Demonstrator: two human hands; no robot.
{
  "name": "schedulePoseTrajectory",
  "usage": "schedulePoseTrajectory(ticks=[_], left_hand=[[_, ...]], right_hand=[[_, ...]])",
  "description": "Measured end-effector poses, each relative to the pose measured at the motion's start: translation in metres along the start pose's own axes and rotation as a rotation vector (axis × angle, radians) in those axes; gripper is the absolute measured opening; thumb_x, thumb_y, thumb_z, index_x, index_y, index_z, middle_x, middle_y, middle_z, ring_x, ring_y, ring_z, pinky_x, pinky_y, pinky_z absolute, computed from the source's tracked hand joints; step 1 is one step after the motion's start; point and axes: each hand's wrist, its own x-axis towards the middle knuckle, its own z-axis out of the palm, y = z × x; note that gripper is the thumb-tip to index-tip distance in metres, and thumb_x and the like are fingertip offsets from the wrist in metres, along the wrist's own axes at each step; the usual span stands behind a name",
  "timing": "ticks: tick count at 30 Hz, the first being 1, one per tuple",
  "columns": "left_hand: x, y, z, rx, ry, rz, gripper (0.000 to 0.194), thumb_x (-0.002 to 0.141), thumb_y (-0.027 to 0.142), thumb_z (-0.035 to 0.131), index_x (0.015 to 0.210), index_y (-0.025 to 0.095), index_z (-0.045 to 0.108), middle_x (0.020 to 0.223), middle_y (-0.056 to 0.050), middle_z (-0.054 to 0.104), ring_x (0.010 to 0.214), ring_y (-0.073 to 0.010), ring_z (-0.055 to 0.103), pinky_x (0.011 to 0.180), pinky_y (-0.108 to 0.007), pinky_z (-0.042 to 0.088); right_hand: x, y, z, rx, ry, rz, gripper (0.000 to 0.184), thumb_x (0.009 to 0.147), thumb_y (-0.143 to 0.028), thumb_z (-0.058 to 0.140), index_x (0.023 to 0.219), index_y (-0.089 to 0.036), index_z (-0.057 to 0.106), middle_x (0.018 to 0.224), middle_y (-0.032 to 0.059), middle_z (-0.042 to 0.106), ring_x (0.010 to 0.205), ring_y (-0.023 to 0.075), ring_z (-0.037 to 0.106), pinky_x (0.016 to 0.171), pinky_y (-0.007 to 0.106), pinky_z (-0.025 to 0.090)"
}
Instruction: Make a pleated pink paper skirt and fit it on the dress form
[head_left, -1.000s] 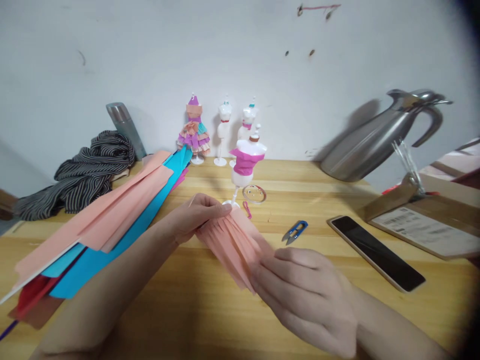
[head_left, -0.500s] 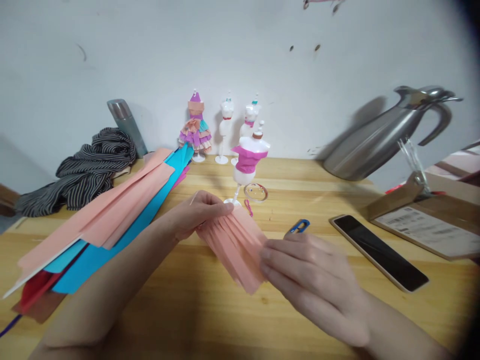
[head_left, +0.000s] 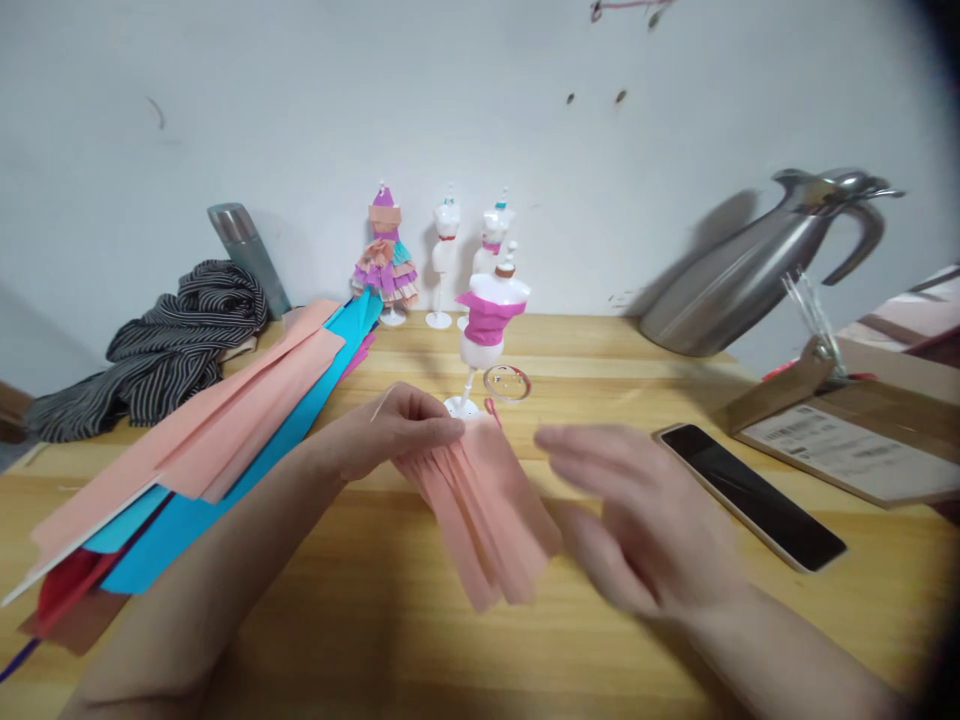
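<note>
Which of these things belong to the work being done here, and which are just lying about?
Likely part of the work:
pleated peach sheet, pinched in the left hand
small mannequin with magenta band
coloured sheets

Probably just lying about:
striped cloth
bottle
metal jug
phone
cardboard box

The paper (head_left: 491, 530) in my left grip (head_left: 401, 425) is plain peach-pink. Just beyond that grip, the nearest mannequin (head_left: 480, 354) is glossy white, with a magenta wrap (head_left: 491, 322) and a brown collar (head_left: 505, 271). Farther past it, a small dress (head_left: 385, 265) mixes purple, peach and turquoise in bands. To the grip's left, the sheaf (head_left: 217, 430) shows peach, bright blue and red; behind that, a cloth (head_left: 187, 320) has dark and pale stripes. Right of my right grip (head_left: 645, 530), the phone (head_left: 757, 495) is black, pale-rimmed. Under both, the desk (head_left: 360, 600) is yellowish, wood-grained.
</note>
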Motion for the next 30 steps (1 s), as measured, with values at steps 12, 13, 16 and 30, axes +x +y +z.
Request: schedulePoseTrajectory(ticks=[12,13,16,30], left_hand=[[-0.009,0.016,-0.003,0.336,-0.241,0.183,0.049,0.087,0.048,0.057,0.057,0.016,0.037,0.059,0.005,0.025,0.055,-0.0066,0.023,0.049,-0.023,0.016],[-0.009,0.017,-0.003,0.354,-0.245,0.19,0.048,0.087,0.047,0.057,0.056,0.016,0.037,0.058,0.005,0.025,0.055,-0.0066,0.022,0.049,-0.023,0.016],[-0.01,0.02,-0.004,0.406,-0.247,0.18,0.047,0.086,0.047,0.057,0.056,0.016,0.039,0.057,0.005,0.026,0.054,-0.007,0.024,0.049,-0.024,0.017],[-0.006,0.013,-0.008,0.629,-0.091,0.136,0.049,0.085,0.054,0.055,0.058,0.015,0.045,0.059,0.004,0.029,0.055,-0.0076,0.026,0.049,-0.024,0.017]], right_hand=[[0.029,0.061,0.038,0.983,-0.316,0.605,0.068,0.082,-0.06,0.062,0.137,-0.022,0.049,0.105,0.0076,0.065,0.105,0.0232,0.059,0.093,0.038,0.041],[0.029,0.062,0.037,0.968,-0.32,0.626,0.068,0.081,-0.061,0.063,0.135,-0.023,0.051,0.107,0.0079,0.064,0.104,0.0223,0.059,0.09,0.036,0.042],[0.031,0.063,0.033,0.957,-0.404,0.72,0.067,0.08,-0.063,0.063,0.132,-0.023,0.054,0.108,0.0086,0.063,0.093,0.0191,0.06,0.077,0.031,0.046],[0.046,0.032,0.01,0.623,-0.615,0.584,0.043,0.075,-0.051,0.071,0.063,-0.017,0.047,0.06,-0.006,0.038,0.055,0.0072,0.033,0.051,0.022,0.025]])
